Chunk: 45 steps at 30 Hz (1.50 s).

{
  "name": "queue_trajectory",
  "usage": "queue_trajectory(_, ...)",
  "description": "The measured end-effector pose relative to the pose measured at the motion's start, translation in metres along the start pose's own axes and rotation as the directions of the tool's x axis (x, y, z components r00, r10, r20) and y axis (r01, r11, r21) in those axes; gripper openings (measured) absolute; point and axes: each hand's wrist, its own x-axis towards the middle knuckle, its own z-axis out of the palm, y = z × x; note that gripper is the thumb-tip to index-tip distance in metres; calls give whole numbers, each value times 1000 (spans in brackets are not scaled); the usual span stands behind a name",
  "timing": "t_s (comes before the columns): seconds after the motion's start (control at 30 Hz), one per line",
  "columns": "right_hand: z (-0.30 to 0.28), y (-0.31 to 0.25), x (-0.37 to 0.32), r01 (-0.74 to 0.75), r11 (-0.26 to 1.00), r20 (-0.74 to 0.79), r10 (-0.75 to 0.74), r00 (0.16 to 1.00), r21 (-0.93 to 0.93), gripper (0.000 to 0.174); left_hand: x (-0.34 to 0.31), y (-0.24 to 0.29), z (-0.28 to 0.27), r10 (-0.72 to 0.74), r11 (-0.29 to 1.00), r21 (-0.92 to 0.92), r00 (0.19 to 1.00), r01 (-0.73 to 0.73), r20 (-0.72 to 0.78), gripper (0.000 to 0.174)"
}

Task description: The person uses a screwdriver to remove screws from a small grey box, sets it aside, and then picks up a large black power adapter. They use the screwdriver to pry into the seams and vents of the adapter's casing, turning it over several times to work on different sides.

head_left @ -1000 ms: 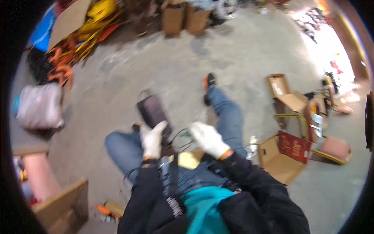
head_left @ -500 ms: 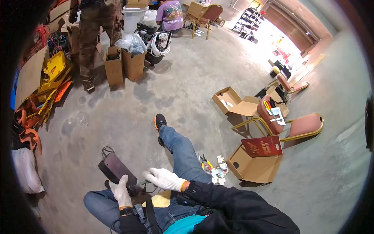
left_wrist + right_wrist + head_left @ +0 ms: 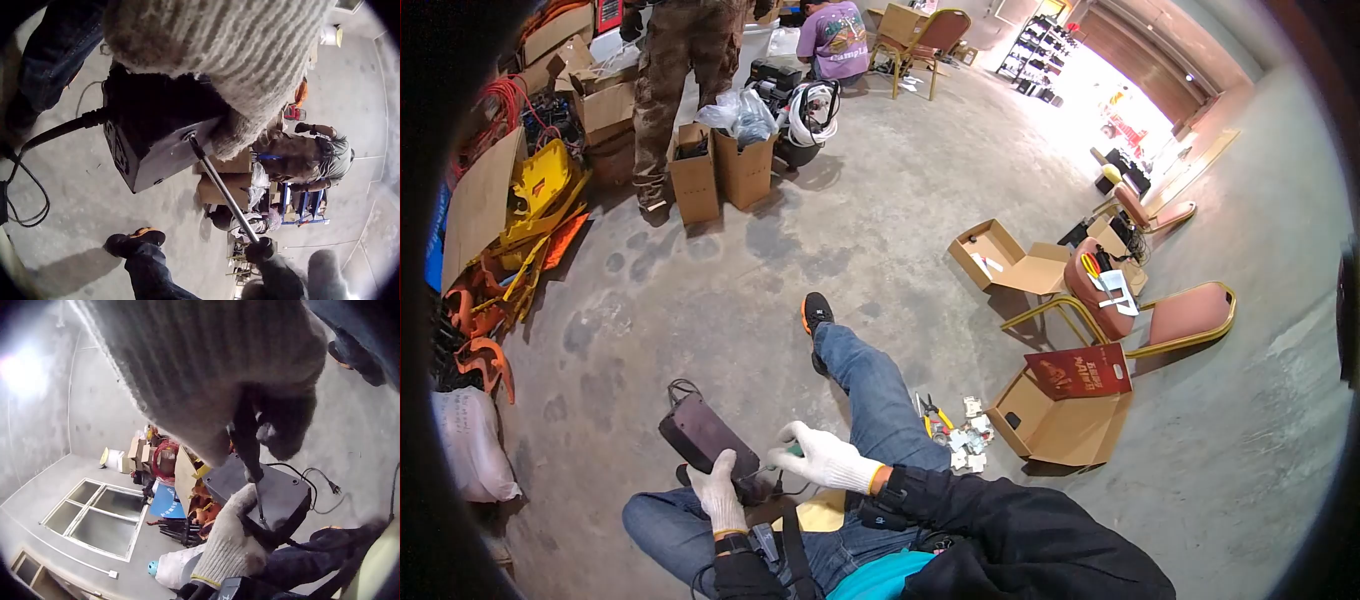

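Note:
A dark box-shaped device (image 3: 703, 432) with a cable rests over the person's bent leg. The gloved left hand (image 3: 718, 492) grips its near end; in the left wrist view the glove (image 3: 219, 56) covers part of the casing (image 3: 169, 159). The gloved right hand (image 3: 828, 461) holds a screwdriver by its dark handle (image 3: 245, 434). The metal shaft (image 3: 224, 190) runs to a screw in a corner of the device's end face, and the tip touches there. The right wrist view shows the left hand (image 3: 231, 550) beside that face.
Pliers (image 3: 938, 418) and small white parts (image 3: 970, 440) lie by the right leg. An open carton (image 3: 1060, 425) and chairs (image 3: 1190, 315) stand at right, yellow and orange items (image 3: 540, 200) at left. A standing person (image 3: 685, 80) and a seated person (image 3: 837, 42) are farther back.
The head view has swung round since the first frame and steadied. The right hand has come close to the device. Since half a second ago, the standing person has shifted slightly right.

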Motion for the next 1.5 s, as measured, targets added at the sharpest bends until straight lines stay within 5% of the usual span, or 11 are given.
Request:
queue_trajectory(0.07,-4,-5,-2,-129,991,28,130,991,-44,42,2,-3,-2,0,1000,0,999,0,47,92)
queue_trajectory(0.4,4,9,0,102,989,33,-99,995,-108,31,5,-7,-2,-1,999,33,1000,0,27,93)
queue_trajectory(0.47,4,10,-1,159,985,7,-159,987,-66,28,8,-15,-4,47,996,74,999,-45,-27,84)
queue_trajectory(0.53,-5,5,-1,278,953,-18,-282,959,-124,26,-1,0,3,64,989,-136,993,-51,97,64)
queue_trajectory(0.7,7,10,1,166,980,-163,-183,970,-109,38,-5,7,-3,62,995,84,997,-59,-42,67)
queue_trajectory(0.77,-4,-6,-1,-124,992,-4,124,992,28,45,-13,23,8,8,973,229,995,14,-96,64)
queue_trajectory(0.83,-9,-10,0,-191,981,97,191,977,-12,45,-15,32,5,-55,979,196,997,64,-50,62)
queue_trajectory(1.07,-1,-1,-1,135,990,-66,-138,988,-38,29,-8,25,4,-30,968,246,998,41,-46,75)
queue_trajectory(1.2,-3,0,3,-31,999,11,31,999,12,44,-1,14,3,-43,962,267,997,60,-70,78)
queue_trajectory(1.4,-10,-8,3,-168,985,96,171,981,-38,36,1,11,1,-78,944,314,993,100,-85,77)
queue_trajectory(1.5,-4,-2,2,-31,999,37,32,999,-36,29,3,11,3,-52,962,264,996,69,-72,83)
